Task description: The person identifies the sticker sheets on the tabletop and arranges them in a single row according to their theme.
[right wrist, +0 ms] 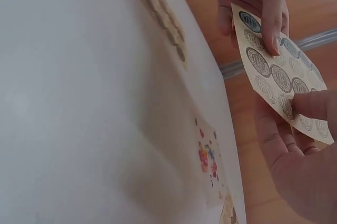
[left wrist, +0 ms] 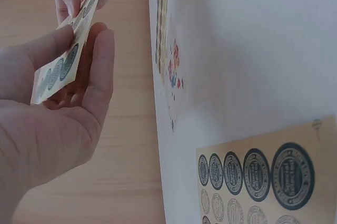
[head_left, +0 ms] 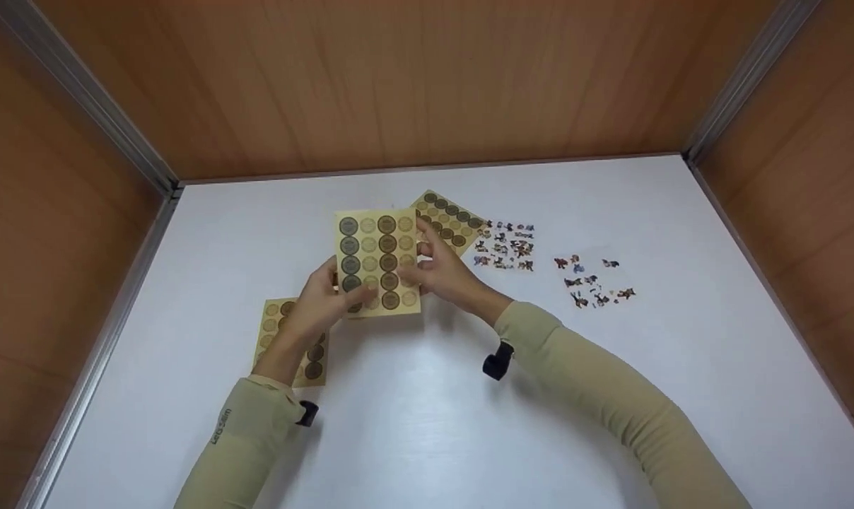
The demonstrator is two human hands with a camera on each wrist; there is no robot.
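Observation:
A yellowish sheet of round stickers (head_left: pixel 368 244) is held up above the table between both hands. My left hand (head_left: pixel 316 305) pinches its lower left part, thumb on the printed face and fingers behind. On the right edge, my right hand (head_left: pixel 447 272) grips it the same way, thumb in front. The stickers stand in columns, dark rings alternating with pale ones. Below the left hand, a second sticker sheet (head_left: pixel 312 378) lies on the table, partly covered by the wrist. Behind the right hand lies a third sticker sheet (head_left: pixel 455 212), turned at an angle.
Right of the third sheet lies a sheet of small colourful figure stickers (head_left: pixel 501 247). Farther right is another, clear-looking sheet with scattered figures (head_left: pixel 597 283). The white table (head_left: pixel 427 438) is bounded by wooden walls (head_left: pixel 427 85) at the back and sides.

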